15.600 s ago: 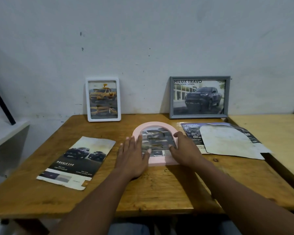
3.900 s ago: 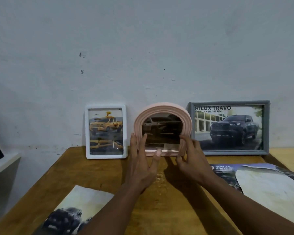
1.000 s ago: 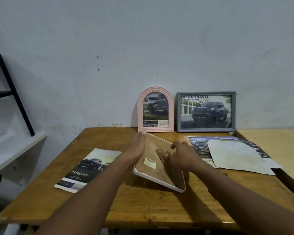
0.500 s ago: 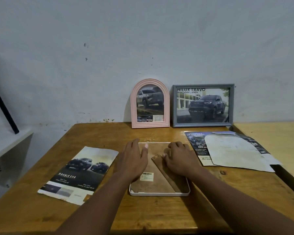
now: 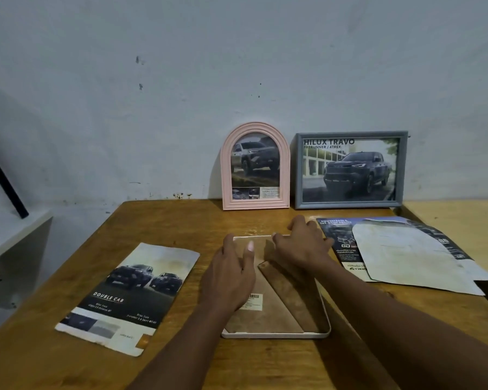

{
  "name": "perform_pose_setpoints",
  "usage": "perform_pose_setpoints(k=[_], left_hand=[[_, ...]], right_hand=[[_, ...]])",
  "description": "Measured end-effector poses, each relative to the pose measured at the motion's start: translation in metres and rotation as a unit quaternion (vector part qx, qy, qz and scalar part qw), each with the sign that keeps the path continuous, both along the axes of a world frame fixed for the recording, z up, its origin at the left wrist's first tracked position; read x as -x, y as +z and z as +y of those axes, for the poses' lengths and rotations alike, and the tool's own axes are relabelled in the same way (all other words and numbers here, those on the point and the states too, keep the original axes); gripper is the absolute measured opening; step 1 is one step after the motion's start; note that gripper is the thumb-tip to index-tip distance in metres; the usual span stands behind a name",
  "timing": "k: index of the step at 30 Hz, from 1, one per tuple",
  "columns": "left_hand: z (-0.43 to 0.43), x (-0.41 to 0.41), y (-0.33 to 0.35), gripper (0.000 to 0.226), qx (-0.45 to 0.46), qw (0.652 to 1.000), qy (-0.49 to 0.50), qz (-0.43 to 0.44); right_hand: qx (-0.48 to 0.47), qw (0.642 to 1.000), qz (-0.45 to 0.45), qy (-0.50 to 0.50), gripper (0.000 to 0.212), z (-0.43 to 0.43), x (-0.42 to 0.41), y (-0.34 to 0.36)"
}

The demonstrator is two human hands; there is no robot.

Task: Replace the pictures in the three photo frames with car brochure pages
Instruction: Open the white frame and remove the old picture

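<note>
The white photo frame (image 5: 276, 332) lies face down in the middle of the wooden table (image 5: 166, 220), its brown backing board and fold-out stand up. My left hand (image 5: 231, 274) rests flat on the backing, fingers straight. My right hand (image 5: 299, 246) is at the frame's far right corner with fingers curled over the top edge of the backing. A pink arched frame (image 5: 255, 167) and a grey frame (image 5: 350, 170), both showing pickup trucks, stand against the wall. A "Double Cab" brochure page (image 5: 130, 296) lies to the left.
More brochure pages with a cut-out sheet on top (image 5: 400, 251) lie at the right, near the table's right edge. A second lighter table (image 5: 462, 218) adjoins on the right. A white shelf (image 5: 9, 237) and a black rod (image 5: 3, 181) are at the left.
The white frame, tilted in my hands a second ago, now lies flat face down. My right hand has shifted up to the frame's far right corner; my left stays on the backing.
</note>
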State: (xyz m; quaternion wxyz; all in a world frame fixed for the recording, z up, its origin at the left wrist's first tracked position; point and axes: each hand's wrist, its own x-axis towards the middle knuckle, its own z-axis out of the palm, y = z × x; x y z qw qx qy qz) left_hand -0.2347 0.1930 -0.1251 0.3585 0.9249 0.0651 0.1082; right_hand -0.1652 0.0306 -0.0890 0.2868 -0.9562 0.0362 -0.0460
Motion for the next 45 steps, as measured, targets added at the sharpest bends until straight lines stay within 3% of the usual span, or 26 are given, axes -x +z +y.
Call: perform_pose_setpoints(k=[5,10,20,30,39,45], left_hand=[[-0.004,-0.003,0.0,0.063,0.003,0.999,0.034,-0.001],[-0.004,-0.003,0.0,0.073,0.01,0.999,0.043,0.004],[-0.003,0.0,0.0,0.082,0.069,0.993,0.048,-0.083],[-0.002,-0.004,-0.003,0.097,0.1,0.992,0.011,-0.08],[-0.004,0.003,0.006,0.075,0.13,0.985,0.034,-0.104],[-0.004,0.005,0.007,0.076,0.152,0.981,0.043,-0.111]], right_hand=[[-0.003,0.999,-0.015,0.042,0.052,0.037,0.0,0.003],[-0.033,0.998,-0.044,0.04,0.045,0.025,-0.002,-0.004],[0.084,0.989,-0.087,0.08,0.035,0.007,-0.006,-0.015],[0.047,0.996,-0.079,0.0,0.039,0.003,-0.016,-0.022],[-0.025,0.996,-0.081,0.006,0.028,-0.002,-0.015,-0.007],[-0.124,0.983,-0.131,0.022,0.02,-0.011,-0.009,-0.005]])
